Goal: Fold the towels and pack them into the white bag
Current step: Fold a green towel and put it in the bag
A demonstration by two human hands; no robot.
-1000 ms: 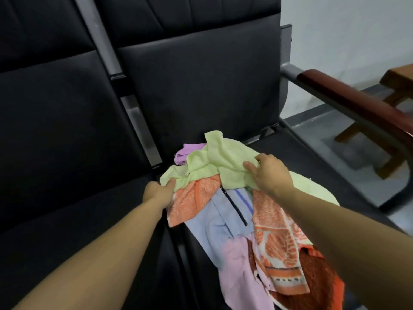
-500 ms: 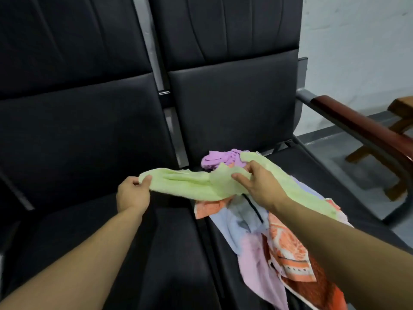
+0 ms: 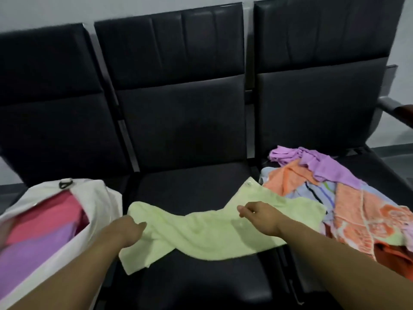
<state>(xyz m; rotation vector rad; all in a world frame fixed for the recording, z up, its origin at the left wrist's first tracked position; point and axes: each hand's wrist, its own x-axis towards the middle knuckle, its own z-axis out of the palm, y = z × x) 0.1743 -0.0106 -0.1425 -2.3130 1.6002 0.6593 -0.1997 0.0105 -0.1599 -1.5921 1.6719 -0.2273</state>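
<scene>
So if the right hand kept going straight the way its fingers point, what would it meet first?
The right hand points left along the green towel it holds, so probably more of that towel, then the left hand. Depth is unclear.

I see a row of three black padded seats, joined side by side, with grey metal frame bars between the backrests. At the far right I see one armrest with a dark red-brown top. A pale wall stands behind the row.
</scene>
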